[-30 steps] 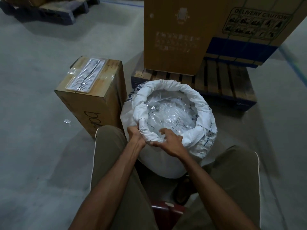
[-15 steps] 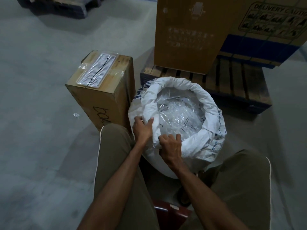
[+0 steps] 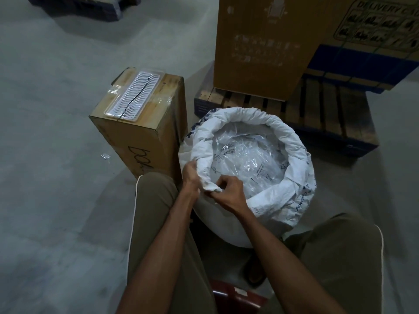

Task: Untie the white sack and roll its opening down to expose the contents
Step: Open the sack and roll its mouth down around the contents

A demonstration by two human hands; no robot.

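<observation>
The white sack [image 3: 247,168] stands between the person's knees, just right of the brown carton [image 3: 145,130] — mouth open, clear packets showing. Both hands pinch its near rim: left hand [image 3: 191,175] outside, right hand [image 3: 229,193] curled on the fold, likely tightening the roll

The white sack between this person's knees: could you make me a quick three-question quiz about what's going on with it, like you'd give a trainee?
1. True or false: the white sack is tied shut at the top.
2. What fills the sack? A) clear plastic packets B) loose grain C) folded cloth
3. Which part of the sack are the left hand and right hand gripping?

Key
1. False: its mouth is open and the edge is rolled down into a thick rim.
2. A.
3. The near side of the rolled rim, closest to the person, hands close together.
</observation>
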